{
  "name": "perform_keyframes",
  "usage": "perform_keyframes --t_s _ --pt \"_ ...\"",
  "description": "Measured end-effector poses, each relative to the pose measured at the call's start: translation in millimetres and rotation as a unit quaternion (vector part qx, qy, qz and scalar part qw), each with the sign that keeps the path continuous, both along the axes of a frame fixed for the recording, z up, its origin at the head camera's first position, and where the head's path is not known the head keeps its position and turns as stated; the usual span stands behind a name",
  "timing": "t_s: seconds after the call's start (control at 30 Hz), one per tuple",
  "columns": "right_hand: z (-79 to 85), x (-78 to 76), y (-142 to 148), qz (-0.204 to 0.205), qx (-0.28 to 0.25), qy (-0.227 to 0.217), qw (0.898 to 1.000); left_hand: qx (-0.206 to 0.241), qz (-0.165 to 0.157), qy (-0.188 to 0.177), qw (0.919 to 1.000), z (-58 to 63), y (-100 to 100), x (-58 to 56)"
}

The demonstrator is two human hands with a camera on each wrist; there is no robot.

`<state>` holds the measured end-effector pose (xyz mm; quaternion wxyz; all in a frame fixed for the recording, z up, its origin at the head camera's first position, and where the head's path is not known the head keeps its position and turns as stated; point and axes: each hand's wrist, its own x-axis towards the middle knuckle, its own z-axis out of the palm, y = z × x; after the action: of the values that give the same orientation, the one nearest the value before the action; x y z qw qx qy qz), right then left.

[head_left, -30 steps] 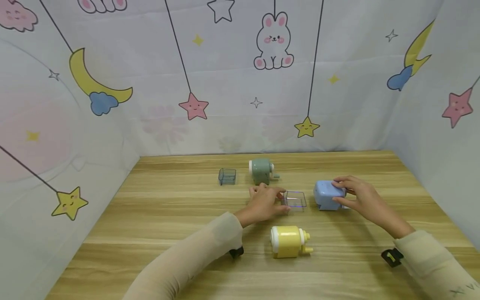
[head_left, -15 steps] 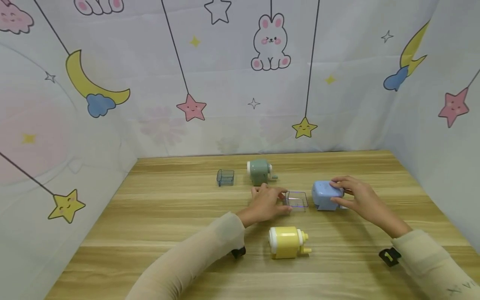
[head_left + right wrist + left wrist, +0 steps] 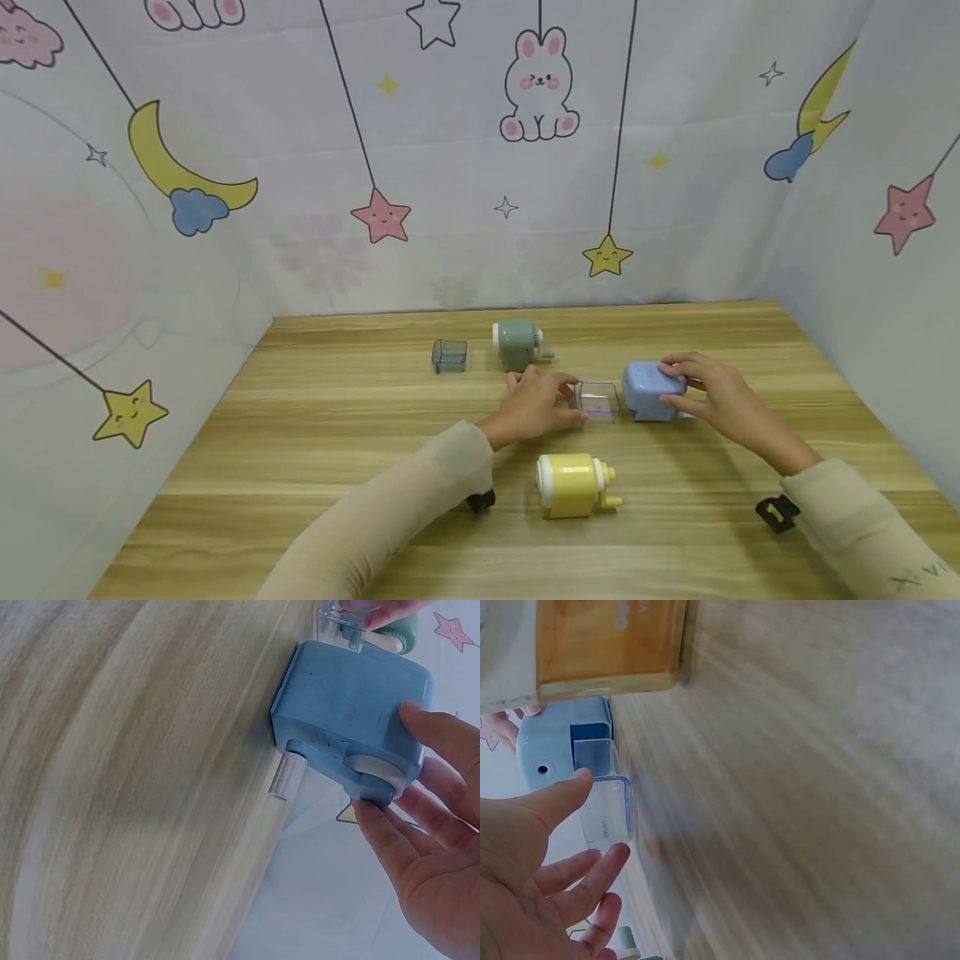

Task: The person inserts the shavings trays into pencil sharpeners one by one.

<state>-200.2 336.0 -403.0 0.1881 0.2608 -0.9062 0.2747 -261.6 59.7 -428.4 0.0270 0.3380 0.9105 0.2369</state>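
- The clear tray (image 3: 597,399) stands on the wooden counter (image 3: 315,450) between the two hands, its far end just at the front of the blue sharpener (image 3: 651,389).
- The left hand (image 3: 536,406) lies to the tray's left, thumb and fingertips pinching its near end; in the left wrist view the thumb (image 3: 559,799) rests on the tray's top edge.
- The right hand (image 3: 712,392) grips the blue sharpener from the right, fingers over its top and thumb low on its side.
- The tray's long axis runs left to right, pointing into the dark slot (image 3: 592,754) in the sharpener's front; whether it has entered the slot cannot be told.
- The blue sharpener's crank knob (image 3: 284,775) sticks out on the side away from the tray.
- The tray's walls are see-through and faint from the head camera.
- A yellow sharpener (image 3: 573,484) stands nearer the person; a green sharpener (image 3: 517,342) and a tinted tray (image 3: 449,356) stand farther back.
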Motion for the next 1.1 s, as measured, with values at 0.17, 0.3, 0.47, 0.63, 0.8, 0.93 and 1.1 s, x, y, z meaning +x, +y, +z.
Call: perform_keyframes --t_s 0.17,0.3,0.47,0.63,0.8,0.93,1.1 --pt "0.2 0.5 -0.3 -0.002 0.003 0.003 1.000 -0.001 -0.003 -0.001 1.0000 0.2 2.3 -0.6" --pt "0.4 0.7 -0.7 -0.004 0.002 0.001 1.000 0.001 -0.005 -0.002 1.0000 0.2 4.4 -0.5" --pt "-0.2 0.8 -0.7 -0.005 0.000 0.000 1.000 -0.002 -0.004 0.002 1.0000 0.4 7.5 -0.8" --pt "-1.2 -0.2 0.0 -0.005 -0.001 0.000 1.000 -0.006 -0.001 0.006 1.0000 0.7 10.5 -1.3" --pt "-1.2 -1.1 0.5 -0.005 0.002 0.000 1.000 -0.009 0.001 0.004 1.0000 0.4 13.3 -2.5" --pt "-0.9 -0.7 0.6 -0.004 0.001 -0.001 1.000 -0.004 -0.001 -0.001 1.0000 0.2 16.3 -2.6" --pt "-0.8 -0.2 0.5 -0.006 -0.001 -0.005 1.000 0.006 -0.004 -0.007 1.0000 0.3 18.7 -1.9"
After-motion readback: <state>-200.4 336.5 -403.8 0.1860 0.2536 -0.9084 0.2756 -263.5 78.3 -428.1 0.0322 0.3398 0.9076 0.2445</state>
